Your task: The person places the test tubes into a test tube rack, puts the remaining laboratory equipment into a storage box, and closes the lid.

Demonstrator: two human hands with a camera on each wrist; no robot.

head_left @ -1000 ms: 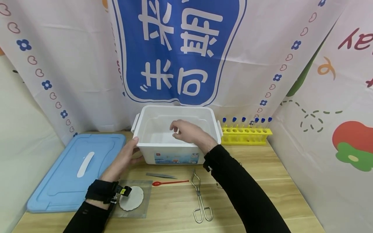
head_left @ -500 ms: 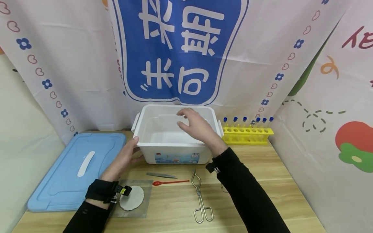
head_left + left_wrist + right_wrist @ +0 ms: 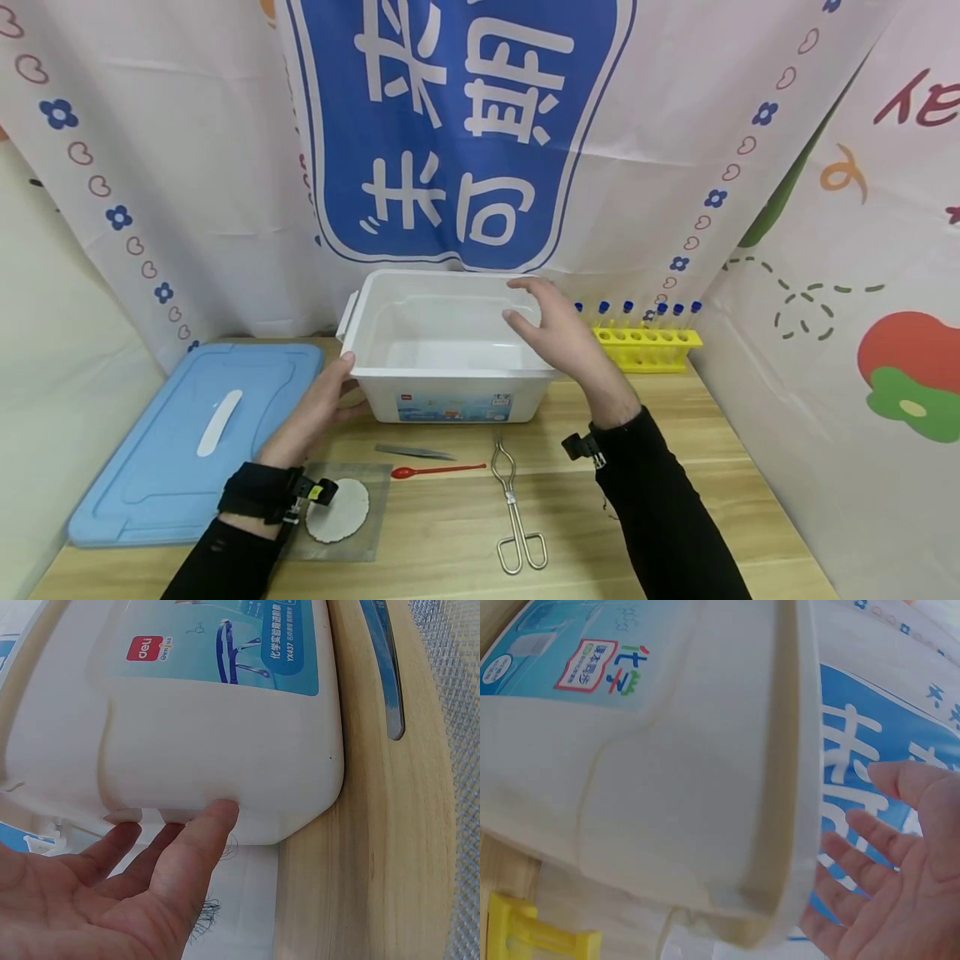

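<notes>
A white plastic bin (image 3: 382, 398) with a printed label stands against the back curtain, its top uncovered. My left hand (image 3: 324, 398) is at the bin's front left corner. In the left wrist view its extended fingertips touch the bin's side wall (image 3: 172, 757). Over the bin's right rim my right hand (image 3: 562, 329) hovers with fingers spread and nothing held. From the right wrist, that hand (image 3: 900, 870) appears beside the bin's rim (image 3: 808, 772), palm showing.
A blue lid (image 3: 150, 458) lies at left. In front are tweezers (image 3: 415, 452), a red spoon (image 3: 438, 471), crucible tongs (image 3: 513, 512) and a wire gauze (image 3: 372, 542) with a white disc. A yellow rack (image 3: 648, 358) of blue-capped test tubes stands right of the bin.
My right hand has moved right, from over the bin's middle to its right rim, and its fingers have spread. My left hand and the bin stay put.
</notes>
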